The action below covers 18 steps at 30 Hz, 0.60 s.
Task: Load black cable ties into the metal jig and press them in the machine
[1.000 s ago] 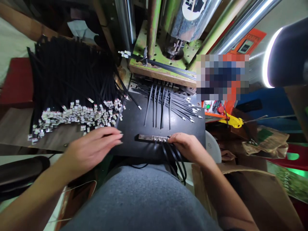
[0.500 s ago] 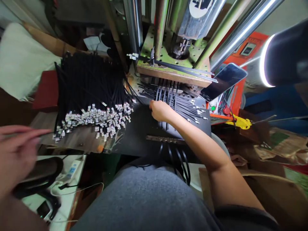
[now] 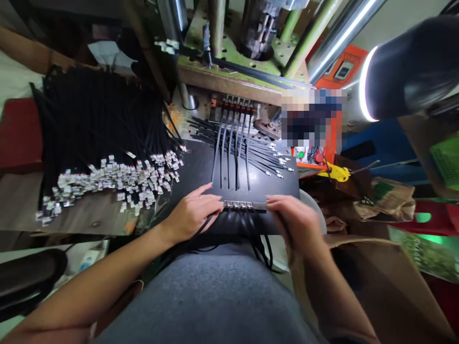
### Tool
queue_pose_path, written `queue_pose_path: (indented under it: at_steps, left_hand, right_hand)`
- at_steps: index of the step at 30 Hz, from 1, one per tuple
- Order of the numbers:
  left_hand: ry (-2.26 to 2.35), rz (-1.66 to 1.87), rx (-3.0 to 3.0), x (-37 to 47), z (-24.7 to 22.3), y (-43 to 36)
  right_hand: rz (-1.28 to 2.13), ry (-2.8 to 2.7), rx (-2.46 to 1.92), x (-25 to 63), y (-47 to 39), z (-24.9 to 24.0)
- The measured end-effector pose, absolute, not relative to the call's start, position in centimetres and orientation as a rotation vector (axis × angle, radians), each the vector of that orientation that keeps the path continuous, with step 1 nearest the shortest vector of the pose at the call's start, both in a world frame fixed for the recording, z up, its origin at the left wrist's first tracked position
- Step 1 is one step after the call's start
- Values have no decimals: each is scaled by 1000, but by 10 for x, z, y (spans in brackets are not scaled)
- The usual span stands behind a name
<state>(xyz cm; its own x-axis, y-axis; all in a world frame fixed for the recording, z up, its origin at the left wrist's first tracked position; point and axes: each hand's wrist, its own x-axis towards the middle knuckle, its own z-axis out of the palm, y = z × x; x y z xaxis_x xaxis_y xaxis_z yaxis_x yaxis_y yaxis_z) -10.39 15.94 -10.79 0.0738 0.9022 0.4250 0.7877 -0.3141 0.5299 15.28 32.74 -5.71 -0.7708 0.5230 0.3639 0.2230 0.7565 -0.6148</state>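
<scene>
My left hand [image 3: 195,213] is closed on a black flat cable [image 3: 203,227] at the left end of a narrow metal bar [image 3: 260,206]. The bar lies across the black work plate [image 3: 201,165], near its front edge. Silvery connectors [image 3: 238,204] sit in a row along it, and their black cables hang toward my lap. At the bar's right end, my right hand [image 3: 297,217] has its fingers pinched on it, slightly blurred. Beyond the bar, several black cables [image 3: 229,157] run from a clamping fixture [image 3: 234,106] under the press toward me.
A large heap of black cables [image 3: 103,119] with white connectors lies on the left. Loose cables [image 3: 265,155] fan out at the plate's right. The green press [image 3: 229,71] stands behind. A lit lamp [image 3: 394,71], green button [image 3: 300,155] and yellow-handled tool [image 3: 337,173] are to the right.
My left hand has come from the far left to the bar's left end. My right hand has moved back from the cables by the press to the bar's right end. The view has shifted.
</scene>
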Motion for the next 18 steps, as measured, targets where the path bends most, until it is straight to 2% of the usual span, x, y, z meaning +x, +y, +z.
queue_pose_path:
  at_steps: [2,6,11,16,18]
  left_hand:
    - [1752,1040,2149,-94,-110,171]
    - [1809,861,2161,-89,-100,181]
    - [1844,626,2170,-81,-89,183]
    - [1676,526,2254,-117,-80,187]
    - [1749,380,2268,-143,-71,210]
  right_hand:
    - [911,-2536,-480,143,320,-84]
    - [906,-2523,-503,141,325,-112]
    - [714,-2719,-509,141,320,-109]
    - [1080,-2794,-300,135,363,-89]
    - [1044,-2782,-266,110,401,-80]
